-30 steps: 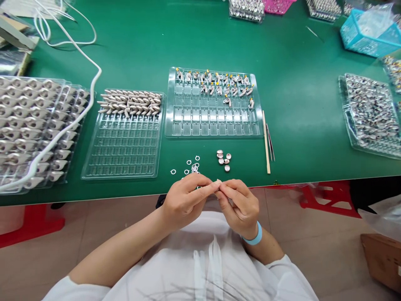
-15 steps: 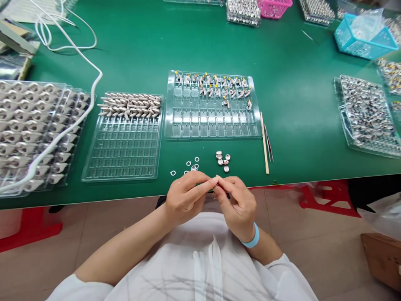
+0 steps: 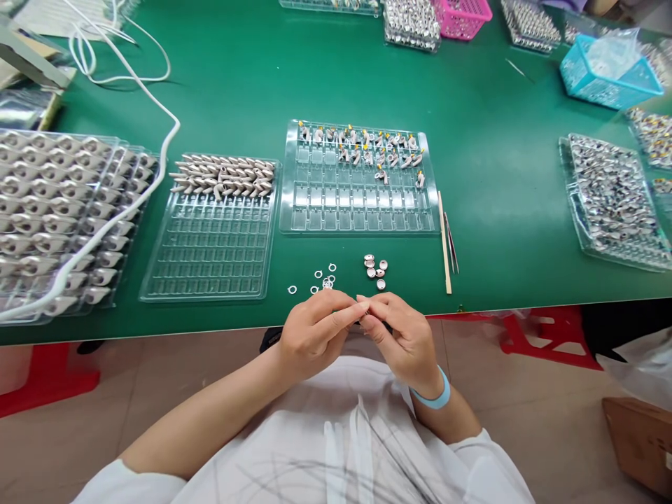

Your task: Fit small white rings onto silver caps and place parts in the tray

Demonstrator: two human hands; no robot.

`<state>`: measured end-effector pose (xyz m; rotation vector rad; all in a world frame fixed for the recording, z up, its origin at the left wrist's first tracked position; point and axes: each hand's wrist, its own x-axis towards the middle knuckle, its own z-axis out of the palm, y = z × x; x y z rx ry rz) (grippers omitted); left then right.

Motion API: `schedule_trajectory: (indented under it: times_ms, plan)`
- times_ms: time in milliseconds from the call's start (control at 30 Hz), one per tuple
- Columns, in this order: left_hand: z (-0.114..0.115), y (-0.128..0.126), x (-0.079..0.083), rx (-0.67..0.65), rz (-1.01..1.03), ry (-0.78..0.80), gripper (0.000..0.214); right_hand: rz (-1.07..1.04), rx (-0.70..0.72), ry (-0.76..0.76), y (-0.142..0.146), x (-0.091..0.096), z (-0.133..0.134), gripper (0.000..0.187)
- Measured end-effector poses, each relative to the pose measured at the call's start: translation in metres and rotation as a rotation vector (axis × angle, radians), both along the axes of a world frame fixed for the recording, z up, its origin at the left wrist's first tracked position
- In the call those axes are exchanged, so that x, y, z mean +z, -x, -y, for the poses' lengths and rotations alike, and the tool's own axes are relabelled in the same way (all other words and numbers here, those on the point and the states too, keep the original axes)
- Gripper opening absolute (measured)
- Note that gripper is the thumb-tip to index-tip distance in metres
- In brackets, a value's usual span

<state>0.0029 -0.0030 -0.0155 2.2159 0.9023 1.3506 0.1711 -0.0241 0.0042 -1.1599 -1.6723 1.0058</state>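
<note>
My left hand (image 3: 318, 332) and my right hand (image 3: 404, 339) meet fingertip to fingertip at the table's front edge. Both are closed in a pinch around something small, mostly hidden by the fingers; a dark bit shows between them. Just beyond my left hand lie several thin white rings (image 3: 327, 282). Several small round silvery caps (image 3: 370, 264) sit past the fingertips. Farther back is a clear plastic tray (image 3: 362, 220), its back rows partly filled with small metal parts that have yellow tips (image 3: 381, 155).
Left stands another clear tray (image 3: 210, 259) with metal pieces (image 3: 225, 175), beside stacked trays of larger metal parts (image 3: 47, 203) crossed by a white cable (image 3: 168, 150). A wooden stick (image 3: 445, 245) and tweezers (image 3: 451, 241) lie right. Farther right are a full tray (image 3: 612, 199) and blue basket (image 3: 603, 80).
My hands stay pinched together, with the right wrist and fingers shifted slightly. The whole view has moved a little; the things on the table lie as before.
</note>
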Motion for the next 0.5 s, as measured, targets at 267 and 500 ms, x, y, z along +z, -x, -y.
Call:
schedule_trajectory:
  times_ms: [267, 500]
  plan:
    - [0.0017, 0.0016, 0.0068, -0.018, 0.035, 0.011, 0.028, 0.000, 0.046, -0.061, -0.0041, -0.0018, 0.0002, 0.036]
    - [0.0031, 0.0034, 0.0032, -0.013, 0.020, 0.014, 0.032, 0.048, 0.050, -0.125, -0.0037, -0.0034, 0.0015, 0.039]
